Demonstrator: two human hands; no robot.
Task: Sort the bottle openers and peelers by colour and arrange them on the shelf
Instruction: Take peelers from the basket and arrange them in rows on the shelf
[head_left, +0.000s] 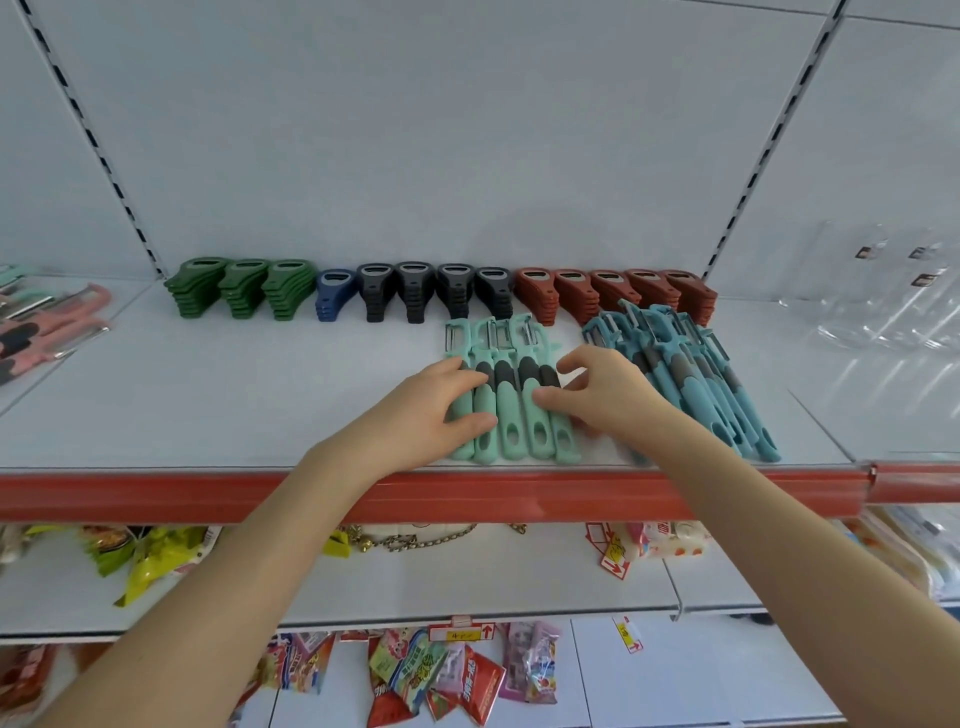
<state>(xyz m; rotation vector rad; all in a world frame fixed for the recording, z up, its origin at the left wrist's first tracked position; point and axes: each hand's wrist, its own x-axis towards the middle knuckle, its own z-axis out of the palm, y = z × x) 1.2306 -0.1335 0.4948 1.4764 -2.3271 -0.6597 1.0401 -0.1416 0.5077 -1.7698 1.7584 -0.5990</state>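
Bright, even light casts only faint soft shadows on the shelf (208, 405); wide-angle distortion bows the edges, lower corners blurred

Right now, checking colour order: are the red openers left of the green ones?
No, the red openers stand at the row's right end, green openers at its left.

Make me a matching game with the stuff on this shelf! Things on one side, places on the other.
Things:
1 green bottle openers
2 red bottle openers
3 mint peelers
4 pink peelers

Places:
A touched by the left hand and right hand
B far left
C back row, right end
D back row, left end

Pairs: 1-D, 2-C, 3-A, 4-B.
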